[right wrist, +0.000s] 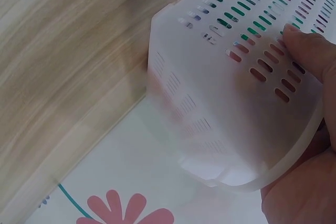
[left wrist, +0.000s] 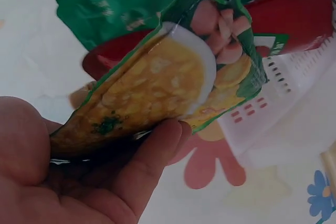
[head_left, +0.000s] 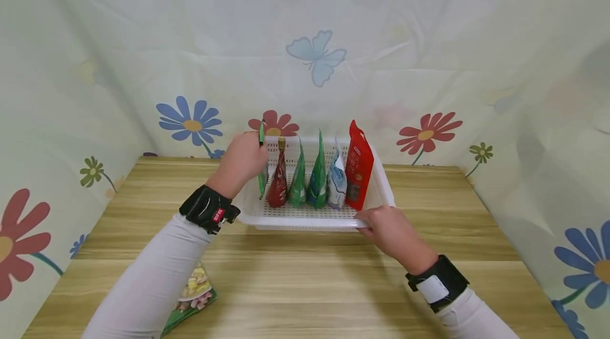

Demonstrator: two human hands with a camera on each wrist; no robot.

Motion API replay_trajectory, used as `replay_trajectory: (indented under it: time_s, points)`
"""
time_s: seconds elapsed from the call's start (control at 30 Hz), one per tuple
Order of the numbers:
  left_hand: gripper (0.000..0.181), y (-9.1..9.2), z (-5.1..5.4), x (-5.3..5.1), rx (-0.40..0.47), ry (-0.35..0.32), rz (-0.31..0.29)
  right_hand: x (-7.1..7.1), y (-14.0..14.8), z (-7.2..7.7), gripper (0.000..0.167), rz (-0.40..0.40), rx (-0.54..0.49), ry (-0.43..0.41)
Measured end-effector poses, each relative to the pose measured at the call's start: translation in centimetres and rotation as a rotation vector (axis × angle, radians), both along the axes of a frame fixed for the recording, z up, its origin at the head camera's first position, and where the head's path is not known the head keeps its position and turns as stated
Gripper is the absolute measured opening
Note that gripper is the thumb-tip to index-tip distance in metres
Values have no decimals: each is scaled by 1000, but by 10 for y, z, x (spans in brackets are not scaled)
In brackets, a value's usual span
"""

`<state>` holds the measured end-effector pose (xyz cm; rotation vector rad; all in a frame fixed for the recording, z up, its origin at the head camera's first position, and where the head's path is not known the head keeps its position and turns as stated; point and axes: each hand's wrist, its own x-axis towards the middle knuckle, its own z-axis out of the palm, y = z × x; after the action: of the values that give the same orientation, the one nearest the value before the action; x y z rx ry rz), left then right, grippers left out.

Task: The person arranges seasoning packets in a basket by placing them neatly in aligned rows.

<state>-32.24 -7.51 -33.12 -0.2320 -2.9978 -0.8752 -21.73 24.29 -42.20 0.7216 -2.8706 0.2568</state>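
My left hand (head_left: 244,159) pinches a green food packet (left wrist: 157,82) between thumb and fingers, at the left end of a white plastic basket (head_left: 305,221). Its printed front shows a bowl of yellow food. The right hand (head_left: 388,229) grips the basket's rim near the front right corner, with a finger against the slotted wall in the right wrist view. Standing in a row inside are a red pouch (head_left: 278,183) with a cap, two green packets (head_left: 298,183), a white and blue packet (head_left: 337,183) and a tall red packet (head_left: 360,167).
Another packet (head_left: 196,294) with a green edge lies on the wooden table (head_left: 305,286) at the front left, partly hidden by the left sleeve. A pale cloth (head_left: 229,21) printed with flowers and a butterfly surrounds the table's back and sides.
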Motion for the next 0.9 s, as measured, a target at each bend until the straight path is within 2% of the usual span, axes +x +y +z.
replay_trajectory:
  time_s: [0.17, 0.37, 0.67, 0.9]
  points:
    - [33, 2, -6, -17, -25, -57, -15, 1, -1, 2, 25, -18, 5, -15]
    - [28, 1, -14, -30, -31, -99, -9, 2, -1, 2, 25, -21, -7, -18]
    - [28, 1, -25, -39, -30, -89, -24, 1, -1, 0, 23, -23, -9, -20]
    - [23, 5, -26, -43, -101, -89, -27, 1, 1, -1, 22, -17, -7, -17]
